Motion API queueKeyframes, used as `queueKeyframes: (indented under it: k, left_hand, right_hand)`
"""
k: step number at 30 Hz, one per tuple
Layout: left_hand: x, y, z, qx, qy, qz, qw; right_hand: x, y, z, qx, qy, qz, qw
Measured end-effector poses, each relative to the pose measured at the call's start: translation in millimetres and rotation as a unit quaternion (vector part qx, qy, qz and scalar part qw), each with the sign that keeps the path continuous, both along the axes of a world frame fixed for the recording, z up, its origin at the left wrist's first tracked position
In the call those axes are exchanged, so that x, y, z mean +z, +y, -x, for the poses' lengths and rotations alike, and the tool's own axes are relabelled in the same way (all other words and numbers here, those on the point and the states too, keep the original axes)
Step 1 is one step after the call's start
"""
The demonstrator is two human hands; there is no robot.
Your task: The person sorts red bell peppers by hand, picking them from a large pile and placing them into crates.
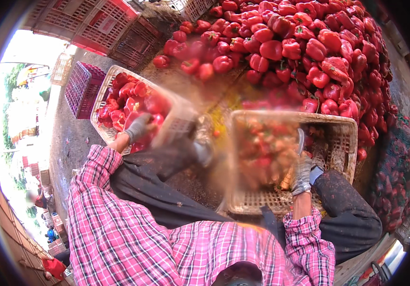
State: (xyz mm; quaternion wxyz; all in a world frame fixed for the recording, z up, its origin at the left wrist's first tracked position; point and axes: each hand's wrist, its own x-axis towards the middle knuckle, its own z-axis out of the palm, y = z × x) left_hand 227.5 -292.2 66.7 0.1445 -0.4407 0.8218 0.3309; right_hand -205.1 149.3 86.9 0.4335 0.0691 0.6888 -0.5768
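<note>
My left hand [139,127], in a grey work glove, reaches over a pale plastic crate [99,95] filled with red bell peppers [119,116]. Its fingers are blurred against the peppers, so whether one is held cannot be made out. In a striped glove, my right hand [302,172] is closed around a knife. The knife's curved blade [301,142] points away from me, above a second pale crate [345,120]. Inside that crate lie orange-red and pale pieces [269,152], smeared by a hazy patch, that look like pepper cores and scraps.
A large heap of red bell peppers [317,50] spreads over the ground ahead and to the right. A purple crate [82,90] stands at the left, with stacked red crates [102,26] behind. A filled mesh sack [398,171] is at the far right. My legs flank the second crate.
</note>
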Motion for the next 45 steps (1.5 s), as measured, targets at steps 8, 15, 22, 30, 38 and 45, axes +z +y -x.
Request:
queueKeyframes:
  k: [8,15,22,30,38,45]
  left_hand:
    - [-29.7,0.2,50.0,-0.078,-0.05,0.103,0.99]
    - [33.0,4.1,228.2,0.016,0.21,-0.075,0.975]
    - [-116.9,106.0,414.0,-0.434,0.072,0.038,0.897]
    - [-175.2,120.9,449.5,-0.479,0.091,-0.064,0.871]
    - [-206.2,105.1,450.9,-0.581,0.116,-0.004,0.805]
    - [-177.1,59.5,393.7,-0.008,0.255,-0.387,0.886]
  right_hand:
    - [34.8,-20.3,-0.8,-0.075,-0.073,0.005,0.994]
    - [18.7,-11.6,1.4,-0.051,-0.008,-0.025,0.998]
    - [18.8,-19.0,-5.1,-0.067,-0.034,-0.001,0.997]
    - [-3.1,-7.7,0.5,-0.069,-0.067,-0.042,0.994]
    - [-3.7,-14.7,2.1,-0.032,-0.061,-0.084,0.994]
    - [-12.2,-9.9,-9.3,0.14,0.129,-0.128,0.973]
